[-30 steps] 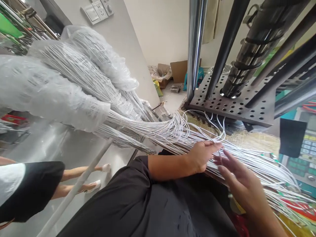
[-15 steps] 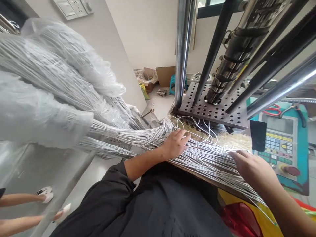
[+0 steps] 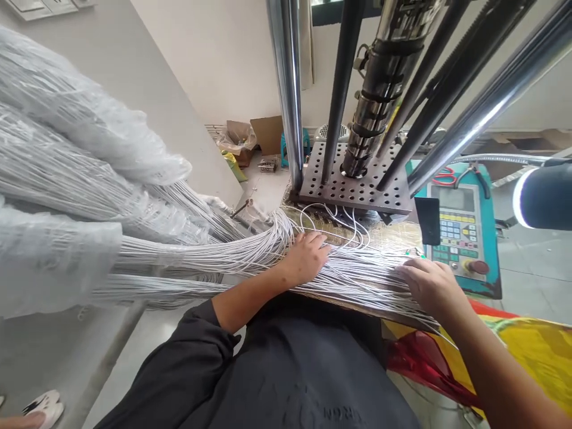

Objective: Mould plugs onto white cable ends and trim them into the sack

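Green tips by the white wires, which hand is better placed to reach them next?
Probably the right hand: it lies over the white wires, close beside the green tips, while the left hand is farther from them.

Under the fingers (image 3: 316,239): smooth, plastic-looking white wires (image 3: 357,275). Beyond them: dull metal plate (image 3: 347,189), glossy metal column (image 3: 286,89).

We lose sight of the white wires (image 3: 361,277) beneath the left hand (image 3: 305,257) and beneath the right hand (image 3: 426,280), so whether either grips any, we cannot tell; some run out of view under the perforated plate (image 3: 353,189); the left edge crops our plastic-wrapped bundles (image 3: 58,256), the right edge our lamp (image 3: 549,196); the control panel's (image 3: 456,232) lettering is too small for us.
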Tool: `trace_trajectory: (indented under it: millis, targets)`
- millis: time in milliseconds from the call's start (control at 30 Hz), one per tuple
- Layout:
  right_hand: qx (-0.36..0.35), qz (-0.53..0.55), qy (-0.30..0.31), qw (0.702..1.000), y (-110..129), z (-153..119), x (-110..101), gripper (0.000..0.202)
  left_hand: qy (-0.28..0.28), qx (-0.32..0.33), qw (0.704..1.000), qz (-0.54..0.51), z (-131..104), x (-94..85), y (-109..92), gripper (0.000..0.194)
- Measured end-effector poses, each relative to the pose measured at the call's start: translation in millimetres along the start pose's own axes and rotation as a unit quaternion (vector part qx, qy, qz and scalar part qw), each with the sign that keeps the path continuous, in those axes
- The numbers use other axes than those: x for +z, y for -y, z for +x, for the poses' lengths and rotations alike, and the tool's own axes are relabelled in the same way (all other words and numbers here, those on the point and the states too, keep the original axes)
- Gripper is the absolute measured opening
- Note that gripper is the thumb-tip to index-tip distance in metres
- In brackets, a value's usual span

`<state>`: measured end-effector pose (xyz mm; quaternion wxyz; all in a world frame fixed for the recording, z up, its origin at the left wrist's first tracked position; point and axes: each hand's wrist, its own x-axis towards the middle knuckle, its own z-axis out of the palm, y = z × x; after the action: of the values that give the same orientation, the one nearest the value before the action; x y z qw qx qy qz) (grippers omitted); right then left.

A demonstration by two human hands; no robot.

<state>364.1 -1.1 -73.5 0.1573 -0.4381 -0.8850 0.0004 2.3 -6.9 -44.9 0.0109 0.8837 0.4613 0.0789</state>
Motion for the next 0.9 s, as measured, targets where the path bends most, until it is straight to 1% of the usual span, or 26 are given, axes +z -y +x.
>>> trace_trajectory:
  millis: [100, 200, 267, 333, 367, 400, 467, 533, 567, 633, 733, 800, 900]
  targets:
    - [0.001, -0.009, 0.033, 0.999, -7.8, 1.2, -4.4, 0.027, 0.029, 0.024, 0.999, -0.006, 21.3, -3.0, -13.3, 0.024]
    - [0.008, 0.040, 0.039, 0.998, -15.3, 4.2, -7.3, 0.026, 0.044, 0.073, 0.996, -0.014, 42.5, 2.3, -31.3, 0.019]
    - [0.011, 0.102, 0.004, 0.995, -18.1, 12.1, -7.7, 0.023, 0.041, 0.115, 0.992, -0.022, 54.5, 10.0, -44.8, 0.018]
    - [0.016, 0.138, -0.044, 0.989, -18.3, 26.5, -7.1, 0.024, 0.037, 0.138, 0.989, -0.020, 63.2, 18.6, -57.1, 0.019]
    - [0.018, 0.141, -0.056, 0.988, -17.9, 35.3, -6.8, 0.025, 0.034, 0.140, 0.989, -0.016, 65.8, 22.4, -61.9, 0.020]
    - [0.016, 0.135, -0.055, 0.989, -17.3, 44.2, -6.7, 0.028, 0.028, 0.140, 0.990, -0.013, 66.9, 25.5, -65.3, 0.021]
    - [0.003, 0.117, -0.019, 0.993, -17.6, 57.9, -8.0, 0.032, 0.008, 0.138, 0.990, -0.010, 64.1, 29.1, -67.7, 0.023]
    - [-0.004, 0.108, 0.011, 0.994, -20.9, 60.6, -12.0, 0.033, -0.014, 0.135, 0.990, -0.020, 55.1, 29.4, -65.0, 0.026]
    - [-0.001, 0.109, 0.010, 0.994, -23.5, 56.4, -14.8, 0.033, -0.017, 0.132, 0.991, -0.030, 49.1, 28.6, -62.5, 0.027]
    - [0.018, 0.125, -0.019, 0.992, -28.5, 37.6, -21.1, 0.031, -0.001, 0.116, 0.992, -0.049, 36.8, 26.3, -57.7, 0.025]
    - [0.056, 0.162, -0.085, 0.982, -28.2, -5.2, -28.2, 0.027, 0.046, 0.092, 0.993, -0.066, 27.6, 22.7, -57.0, 0.021]
    - [0.087, 0.178, -0.135, 0.971, -19.8, -33.9, -29.4, 0.024, 0.065, 0.088, 0.991, -0.070, 31.8, 20.3, -62.3, 0.021]
    - [0.147, 0.179, -0.221, 0.947, 2.1, -68.5, -26.7, 0.023, 0.091, 0.110, 0.987, -0.072, 50.5, 16.8, -75.8, 0.020]
